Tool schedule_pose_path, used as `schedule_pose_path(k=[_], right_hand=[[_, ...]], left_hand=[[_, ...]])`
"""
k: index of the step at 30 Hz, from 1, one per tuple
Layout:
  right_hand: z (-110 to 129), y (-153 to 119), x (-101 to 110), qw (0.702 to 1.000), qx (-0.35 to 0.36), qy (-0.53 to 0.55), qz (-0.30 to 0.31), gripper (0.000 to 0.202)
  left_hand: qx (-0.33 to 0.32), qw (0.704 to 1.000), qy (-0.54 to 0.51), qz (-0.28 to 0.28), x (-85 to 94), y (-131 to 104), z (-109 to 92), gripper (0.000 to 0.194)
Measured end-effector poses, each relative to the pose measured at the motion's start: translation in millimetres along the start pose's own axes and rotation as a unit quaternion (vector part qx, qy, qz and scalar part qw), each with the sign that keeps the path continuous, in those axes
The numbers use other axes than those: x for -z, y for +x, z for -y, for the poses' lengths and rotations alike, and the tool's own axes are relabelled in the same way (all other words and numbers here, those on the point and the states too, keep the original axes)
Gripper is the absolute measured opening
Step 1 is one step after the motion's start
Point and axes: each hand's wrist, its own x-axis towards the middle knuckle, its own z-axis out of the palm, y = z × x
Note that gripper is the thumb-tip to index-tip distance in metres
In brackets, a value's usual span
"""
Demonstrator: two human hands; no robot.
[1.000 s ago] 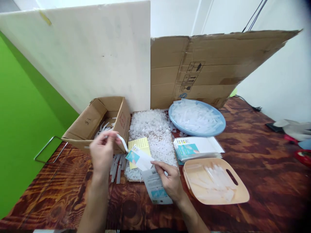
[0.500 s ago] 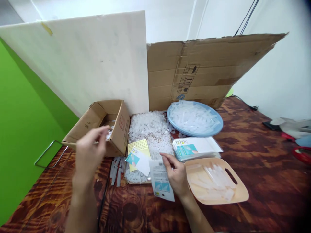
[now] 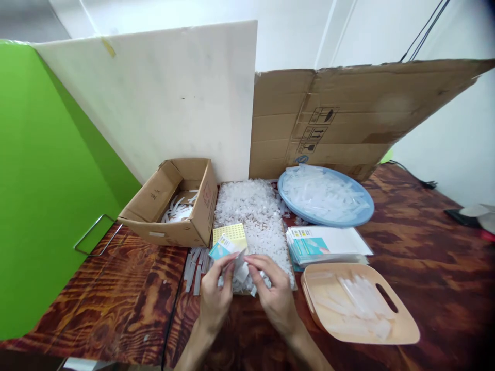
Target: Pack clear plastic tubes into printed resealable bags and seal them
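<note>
My left hand (image 3: 217, 294) and my right hand (image 3: 275, 293) are close together, low in the middle. Their fingertips pinch a small white printed packet (image 3: 241, 260), seen nearly edge-on and partly hidden by the fingers. A small clear-white piece (image 3: 253, 291) shows beneath my right fingers; I cannot tell whether it is held. Just behind my left fingertips lie a teal-and-white card (image 3: 221, 248) and a yellow sheet of round stickers (image 3: 236, 233). Both rest on a heap of small translucent plastic pieces (image 3: 247, 198).
An open cardboard box (image 3: 201, 219) with white scraps stands left. To the right are a blue basin (image 3: 365, 214) of clear strips, a stack of printed packets (image 3: 332, 245) and a peach tray (image 3: 402, 330) with clear pieces. Loose strips (image 3: 192, 270) lie beside the heap.
My left hand has come from the cardboard box to my right hand, and both now pinch the packet. The packet has turned from flat-facing to nearly edge-on. The view has shifted left.
</note>
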Motion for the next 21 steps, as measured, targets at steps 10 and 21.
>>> schedule_pose_path(k=[10,21], right_hand=[[-22.2,12.3,17.7,0.998,-0.025,0.027,-0.049,0.010],[-34.9,6.9,19.3,0.996,0.078,-0.009,-0.035,0.021]], left_hand=[[-0.085,0.994,-0.072,-0.020,4.2,27.9,19.7,0.013],[-0.096,0.991,-0.088,0.023,11.5,21.1,36.4,0.021]])
